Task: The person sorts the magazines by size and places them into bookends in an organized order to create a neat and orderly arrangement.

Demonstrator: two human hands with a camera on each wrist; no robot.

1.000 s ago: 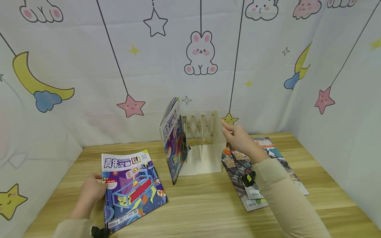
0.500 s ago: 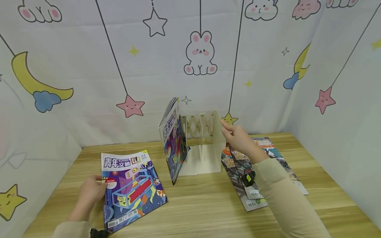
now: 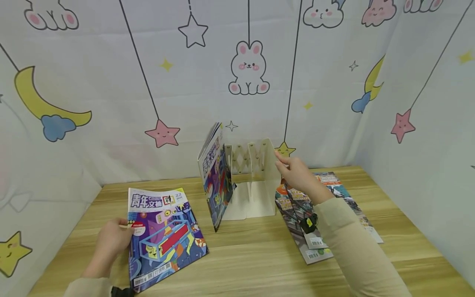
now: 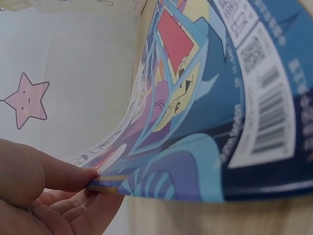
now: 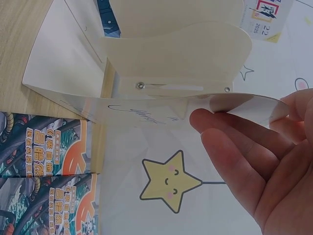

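My left hand pinches the left edge of a purple-blue magazine at the left of the table. In the left wrist view, the thumb lies on the cover, the fingers are underneath, and the magazine bends upward at that edge. At the middle stands a cream expandable book rack with upright panels and a crisscross back. My right hand grips the rack's right end panel, its fingers on the outer face. Another magazine with a similar cover leans upright at the rack's left side.
Several dark magazines lie overlapping on the wooden table, right of the rack and partly under my right forearm. A white cloth backdrop with cartoon prints hangs behind and at both sides.
The top left corner of the magazine in my left hand has risen slightly. My right hand keeps its place on the rack, and the head view has shifted a little.
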